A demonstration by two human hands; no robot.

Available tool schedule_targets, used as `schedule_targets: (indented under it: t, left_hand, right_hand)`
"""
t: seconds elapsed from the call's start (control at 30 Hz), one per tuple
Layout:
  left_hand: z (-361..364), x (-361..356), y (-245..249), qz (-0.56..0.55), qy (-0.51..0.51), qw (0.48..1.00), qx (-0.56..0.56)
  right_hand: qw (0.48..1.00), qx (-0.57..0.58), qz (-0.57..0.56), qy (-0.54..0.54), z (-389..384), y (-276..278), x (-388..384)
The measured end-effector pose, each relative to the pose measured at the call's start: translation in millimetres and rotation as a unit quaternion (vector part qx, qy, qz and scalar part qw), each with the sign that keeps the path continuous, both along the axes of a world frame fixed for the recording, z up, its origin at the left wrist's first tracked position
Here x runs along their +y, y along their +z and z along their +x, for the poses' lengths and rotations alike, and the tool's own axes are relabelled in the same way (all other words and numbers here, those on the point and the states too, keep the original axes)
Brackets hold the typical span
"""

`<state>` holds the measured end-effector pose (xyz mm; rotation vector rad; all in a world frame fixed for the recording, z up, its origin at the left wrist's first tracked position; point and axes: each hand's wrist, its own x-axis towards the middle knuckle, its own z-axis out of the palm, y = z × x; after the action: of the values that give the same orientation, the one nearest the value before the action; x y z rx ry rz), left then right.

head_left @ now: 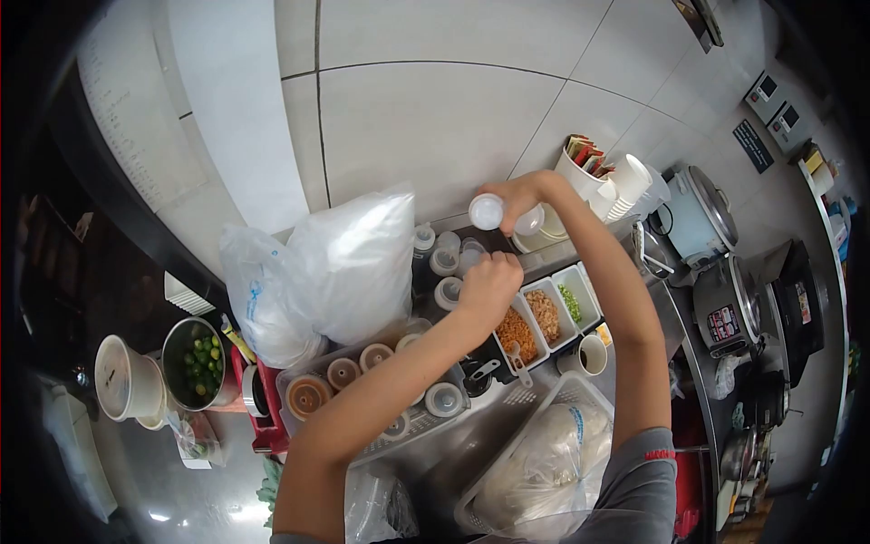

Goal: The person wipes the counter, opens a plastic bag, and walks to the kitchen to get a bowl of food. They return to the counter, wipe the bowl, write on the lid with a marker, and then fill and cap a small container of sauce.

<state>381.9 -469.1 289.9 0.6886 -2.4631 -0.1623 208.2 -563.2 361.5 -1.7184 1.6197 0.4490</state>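
My right hand [517, 199] is raised near the wall, its fingers closed on a small clear cup [487, 211] with a whitish round face. Another clear round piece [529, 220] shows just beneath that hand. Lower and to the left, my left hand [490, 288] is closed above the small containers; whatever its fingers hold, if anything, is hidden. Beside it are clear lidded containers [445, 261] and white trays with orange bits [516, 336], brownish bits [544, 313] and chopped green pieces [569, 304].
Large plastic bags [358, 263] stand left of my hands. A crate [372, 446] of lidded containers lies below my left forearm. A basket [566, 390] holds a bagged whitish mass. Paper cups [627, 177] and cookers [702, 213] are right; a bowl of green fruit [201, 363] is left.
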Motion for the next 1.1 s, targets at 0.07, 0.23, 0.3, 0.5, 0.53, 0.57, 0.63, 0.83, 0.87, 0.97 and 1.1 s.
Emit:
schedule_targets:
  t: [0.07, 0.23, 0.3, 0.5, 0.53, 0.57, 0.63, 0.83, 0.87, 0.97, 1.1]
  left_hand:
    - [1, 6, -2, -0.049, 0.006, 0.999, 0.003]
    - [-3, 15, -9, -0.103, 0.032, 0.994, -0.005]
    - [-2, 16, -8, -0.097, 0.032, 0.995, -0.011]
    - [1, 16, -8, -0.11, 0.03, 0.993, -0.009]
    - [1, 16, -8, -0.115, 0.026, 0.993, -0.003]
    - [2, 17, -8, -0.12, 0.022, 0.992, 0.003]
    - [3, 16, -8, -0.122, 0.016, 0.992, 0.008]
    - [2, 13, -10, -0.098, 0.006, 0.995, 0.005]
    - [2, 13, -10, -0.097, 0.008, 0.995, 0.007]
    - [2, 10, -11, -0.066, -0.004, 0.998, 0.016]
    - [9, -18, -12, 0.092, -0.099, 0.99, -0.045]
  right_hand:
    - [0.999, 0.033, 0.035, -0.01, -3, -13, -5]
    - [1.0, 0.002, 0.025, 0.007, -25, -54, -15]
    - [0.998, -0.019, 0.055, 0.036, -25, -61, -25]
    - [0.995, 0.093, 0.035, 0.027, 21, -40, -14]
    - [0.994, 0.099, 0.036, 0.027, 22, -43, -15]
    - [0.993, 0.105, 0.038, 0.028, 22, -51, -16]
    - [0.995, 0.07, 0.068, 0.023, 19, -61, -20]
    - [0.967, -0.164, 0.18, -0.078, -20, -59, -9]
    - [0.971, -0.167, 0.155, -0.072, -22, -58, -8]
    - [0.981, -0.17, 0.069, -0.054, -29, -61, -2]
    - [0.989, -0.139, -0.022, -0.046, -37, -68, 5]
